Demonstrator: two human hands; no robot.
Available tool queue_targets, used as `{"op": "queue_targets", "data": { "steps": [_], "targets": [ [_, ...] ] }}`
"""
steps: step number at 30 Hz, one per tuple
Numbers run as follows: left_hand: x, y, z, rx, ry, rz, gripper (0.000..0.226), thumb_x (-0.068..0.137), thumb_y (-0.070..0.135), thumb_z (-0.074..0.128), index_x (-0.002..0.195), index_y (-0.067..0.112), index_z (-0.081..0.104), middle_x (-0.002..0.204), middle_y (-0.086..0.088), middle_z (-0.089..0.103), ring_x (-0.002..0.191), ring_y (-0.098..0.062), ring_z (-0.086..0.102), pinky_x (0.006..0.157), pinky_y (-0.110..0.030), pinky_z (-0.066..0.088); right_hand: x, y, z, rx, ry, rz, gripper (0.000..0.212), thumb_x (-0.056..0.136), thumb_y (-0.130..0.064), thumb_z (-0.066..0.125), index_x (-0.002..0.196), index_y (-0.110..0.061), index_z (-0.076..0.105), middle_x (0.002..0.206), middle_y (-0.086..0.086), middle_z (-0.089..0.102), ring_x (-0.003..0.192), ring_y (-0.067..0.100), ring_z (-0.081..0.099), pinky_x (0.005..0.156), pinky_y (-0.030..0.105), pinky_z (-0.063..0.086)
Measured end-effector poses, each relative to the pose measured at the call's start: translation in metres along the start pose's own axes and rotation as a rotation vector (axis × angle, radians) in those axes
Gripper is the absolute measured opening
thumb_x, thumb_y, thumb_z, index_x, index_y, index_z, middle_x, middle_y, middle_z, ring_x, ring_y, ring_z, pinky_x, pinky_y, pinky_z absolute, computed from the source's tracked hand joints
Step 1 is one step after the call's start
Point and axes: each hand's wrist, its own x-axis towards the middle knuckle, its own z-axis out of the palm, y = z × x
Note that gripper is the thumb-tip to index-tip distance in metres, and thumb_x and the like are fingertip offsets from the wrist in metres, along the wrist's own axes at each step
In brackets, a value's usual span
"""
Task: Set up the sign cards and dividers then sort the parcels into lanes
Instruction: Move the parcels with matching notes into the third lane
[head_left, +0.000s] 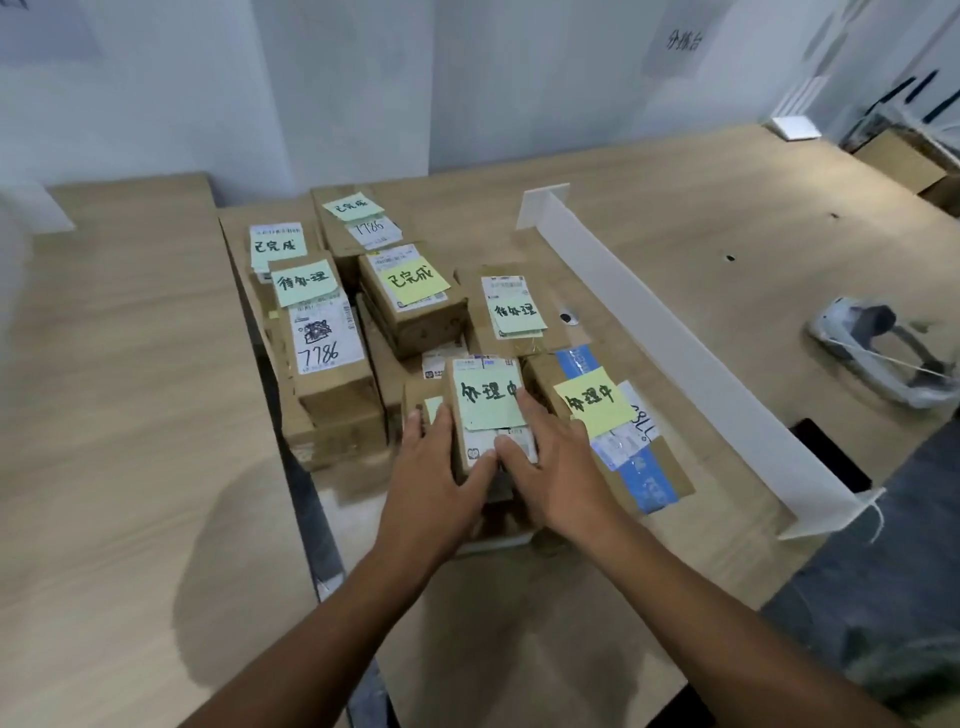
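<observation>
Several cardboard parcels with handwritten sticky notes lie clustered on the wooden table (130, 415). My left hand (436, 478) and my right hand (550, 467) grip the sides of a small upright parcel with a green note (491, 402) at the front of the cluster. Right of it lies a parcel with a yellow note and blue tape (602, 410). Further back are a long parcel marked 7786 (324, 343), a parcel with a yellow note (413, 293) and a flat parcel with a green note (511, 306). A long white divider (675, 332) stands on edge to the right.
A white and grey handheld scanner-like device (883, 348) lies on the table right of the divider. A dark gap (311, 509) runs between two tabletops on the left. Cardboard boxes (904, 161) sit at the far right corner. White walls stand behind.
</observation>
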Motion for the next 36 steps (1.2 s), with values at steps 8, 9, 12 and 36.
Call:
{"op": "queue_targets", "data": {
  "steps": [8, 9, 12, 36],
  "targets": [
    [-0.074, 0.050, -0.061, -0.189, 0.285, -0.009, 0.056, 0.087, 0.064, 0.045, 0.142, 0.058, 0.038, 0.136, 0.032, 0.049, 0.118, 0.017, 0.048, 0.087, -0.004, 0.039, -0.039, -0.066, -0.025, 0.190, 0.084, -0.362, 0.052, 0.099, -0.037, 0.060, 0.149, -0.031, 0.046, 0.139, -0.011, 0.052, 0.122, -0.002, 0.047, 0.098, 0.012, 0.040],
    [-0.093, 0.050, -0.073, -0.179, 0.345, -0.023, 0.054, 0.087, 0.065, 0.044, 0.140, 0.061, 0.036, 0.133, 0.036, 0.049, 0.118, 0.017, 0.048, 0.088, -0.005, 0.038, -0.047, -0.080, -0.021, 0.221, 0.045, -0.417, 0.051, 0.100, -0.035, 0.060, 0.148, -0.032, 0.046, 0.139, -0.011, 0.051, 0.121, -0.003, 0.047, 0.095, 0.009, 0.037],
    [-0.154, 0.039, -0.113, -0.147, 0.518, -0.086, 0.052, 0.088, 0.057, 0.046, 0.139, 0.057, 0.038, 0.136, 0.033, 0.049, 0.126, 0.012, 0.046, 0.096, -0.011, 0.040, -0.078, -0.128, 0.008, 0.303, -0.094, -0.564, 0.052, 0.099, -0.035, 0.061, 0.148, -0.033, 0.045, 0.140, -0.010, 0.049, 0.125, -0.002, 0.048, 0.101, 0.016, 0.041],
    [-0.586, -0.187, -0.503, -0.127, 1.155, -0.458, 0.056, 0.079, 0.033, 0.050, 0.107, 0.080, 0.042, 0.106, 0.052, 0.058, 0.098, 0.019, 0.058, 0.071, -0.011, 0.046, -0.426, -0.543, 0.387, 0.329, -0.575, -1.119, 0.060, 0.094, -0.035, 0.064, 0.150, -0.023, 0.045, 0.128, 0.001, 0.052, 0.112, 0.015, 0.060, 0.092, 0.033, 0.053]
  ]
}}
